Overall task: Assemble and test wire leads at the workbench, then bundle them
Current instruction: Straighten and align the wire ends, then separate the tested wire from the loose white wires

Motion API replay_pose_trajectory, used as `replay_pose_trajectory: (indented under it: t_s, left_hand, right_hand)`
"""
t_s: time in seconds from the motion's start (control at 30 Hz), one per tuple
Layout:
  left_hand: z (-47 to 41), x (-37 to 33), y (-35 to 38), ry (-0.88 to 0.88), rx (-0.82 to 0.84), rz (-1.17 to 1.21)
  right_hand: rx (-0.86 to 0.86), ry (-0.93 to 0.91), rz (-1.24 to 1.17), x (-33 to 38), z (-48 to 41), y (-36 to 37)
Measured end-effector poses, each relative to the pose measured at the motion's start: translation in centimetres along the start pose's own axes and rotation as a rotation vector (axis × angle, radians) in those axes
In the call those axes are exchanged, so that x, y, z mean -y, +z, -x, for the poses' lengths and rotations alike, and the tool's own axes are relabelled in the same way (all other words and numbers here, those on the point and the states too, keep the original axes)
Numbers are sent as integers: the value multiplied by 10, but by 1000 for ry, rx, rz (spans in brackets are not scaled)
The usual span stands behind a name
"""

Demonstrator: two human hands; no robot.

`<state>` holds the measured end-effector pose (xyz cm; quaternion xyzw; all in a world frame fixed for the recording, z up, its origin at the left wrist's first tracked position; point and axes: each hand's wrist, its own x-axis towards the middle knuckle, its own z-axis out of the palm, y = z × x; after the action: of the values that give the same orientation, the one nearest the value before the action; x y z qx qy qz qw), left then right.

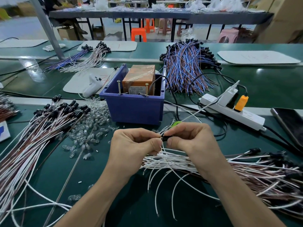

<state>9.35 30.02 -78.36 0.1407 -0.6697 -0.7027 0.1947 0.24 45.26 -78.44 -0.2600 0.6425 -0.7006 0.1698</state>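
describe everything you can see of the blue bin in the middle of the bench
The blue bin is an open-topped rectangular tub, plastic by its look, upright on the green bench. An orange-brown box wrapped in clear tape, with a printed label, sits inside and rises above the rim. Two screws stand upright at its front, one each side of the label. A black cable runs over the right rim. Clear bulbs lie heaped by its left foot.

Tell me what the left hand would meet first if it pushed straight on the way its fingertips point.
The small black socket pinched between both hands, then the fingertips of the right hand. The left hand points rightward at them; hardly any gap shows.
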Motion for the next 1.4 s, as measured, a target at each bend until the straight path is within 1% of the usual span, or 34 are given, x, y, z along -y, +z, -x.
replay_pose_trajectory:
  t_s: [0.27, 0.4, 0.63, 0.77, 0.93, 1.03, 1.17, 1.27, 1.4]
  left_hand:
    - [1, -1, -1, -5, -15, -26]
    - [1, 0, -1, -11, 4, -46]
    - [3, 5, 2, 31, -65, -47]
    - [5, 7, 2, 50, -71, -82]
    - [1, 6, 0, 9, -24, -33]
    - [-1, 6, 1, -16, -8, -22]
    - [-1, 6, 0, -4, -10, -12]
    - [-3, 8, 0, 9, 19, -52]
    - [-2, 10, -1, 30, 21, -100]
  right_hand:
    - [-28, 5, 80, -1, 1, 1]
    - [3, 6, 57, -2, 1, 1]
    - [48, 7, 12, -4, 0, 0]
    - [46, 10, 9, -4, 0, 2]
    - [39, 11, -7, -2, -1, 0]
    - [10, 16, 20, -4, -2, 0]
    - [-21, 11, 80, -5, -1, 2]
    - [-26, -19, 104, -3, -1, 0]
    - [-12, 9, 34, -4, 0, -2]
